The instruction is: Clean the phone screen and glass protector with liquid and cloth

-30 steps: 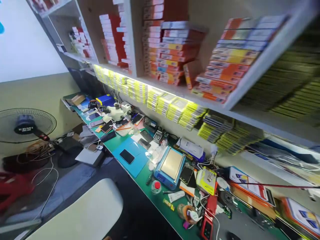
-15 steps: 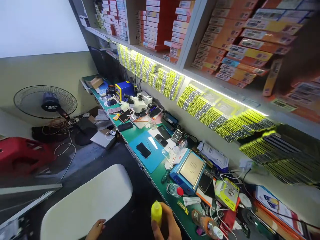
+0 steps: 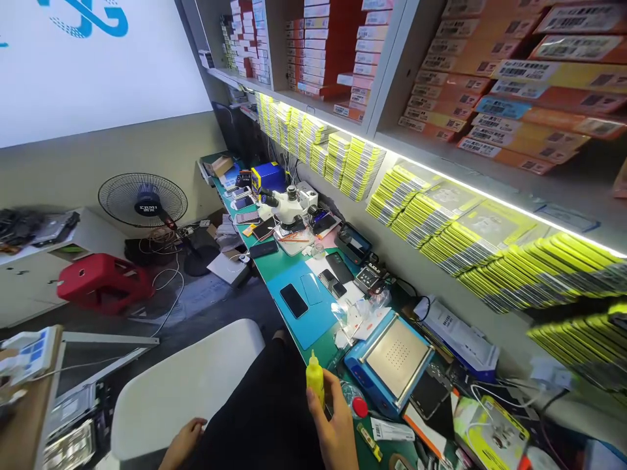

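The right hand (image 3: 336,431) holds a small yellow plastic bottle with a pointed nozzle (image 3: 314,378) upright, its grip closed around the bottle's lower body, at the near edge of the green counter (image 3: 274,264). At 3 o'clock of the bottle stands a blue heating plate unit with a metal top (image 3: 392,359); a clear bottle with a red cap (image 3: 353,401) lies between them. The left hand (image 3: 182,442) rests on the white moulded chair seat (image 3: 186,385) at 9 o'clock, fingers loosely curled, holding nothing. A black phone (image 3: 294,301) lies on the blue mat (image 3: 306,313) at 12 o'clock.
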{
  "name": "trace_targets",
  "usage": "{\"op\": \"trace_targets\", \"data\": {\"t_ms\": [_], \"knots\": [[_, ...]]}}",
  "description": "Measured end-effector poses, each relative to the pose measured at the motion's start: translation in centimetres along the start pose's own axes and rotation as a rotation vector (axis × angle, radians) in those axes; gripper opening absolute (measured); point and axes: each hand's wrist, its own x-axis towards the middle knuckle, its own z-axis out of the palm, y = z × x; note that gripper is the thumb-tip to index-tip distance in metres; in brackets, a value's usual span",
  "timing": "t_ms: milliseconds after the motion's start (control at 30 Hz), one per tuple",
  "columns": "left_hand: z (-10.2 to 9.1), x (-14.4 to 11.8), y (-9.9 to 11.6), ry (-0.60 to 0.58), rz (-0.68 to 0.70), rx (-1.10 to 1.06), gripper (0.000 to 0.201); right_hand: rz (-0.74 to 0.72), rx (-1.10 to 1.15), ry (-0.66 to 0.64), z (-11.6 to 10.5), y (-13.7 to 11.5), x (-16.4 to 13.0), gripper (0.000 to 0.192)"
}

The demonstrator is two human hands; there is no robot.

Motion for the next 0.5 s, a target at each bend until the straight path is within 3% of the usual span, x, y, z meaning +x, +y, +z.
{"op": "trace_targets", "data": {"t_ms": [133, 267, 400, 500], "knots": [[-4.1, 4.5, 3.7, -0.077, 0.098, -0.017, 0.037, 0.041, 0.035, 0.112, 1.4, 0.5, 2.0, 0.05], [-7.2, 10.7, 9.5, -0.115, 0.267, 0.022, 0.038, 0.078, 0.047, 0.238, 3.4, 2.2, 4.7, 0.054], [-9.1, 17.1, 16.9, -0.204, 0.557, 0.197, 0.039, 0.121, 0.072, 0.46, 6.2, 5.5, 9.0, 0.056], [-9.1, 21.6, 21.4, -0.356, 0.835, 0.447, 0.036, 0.184, 0.112, 0.659, 9.1, 8.8, 12.9, 0.058]]}}
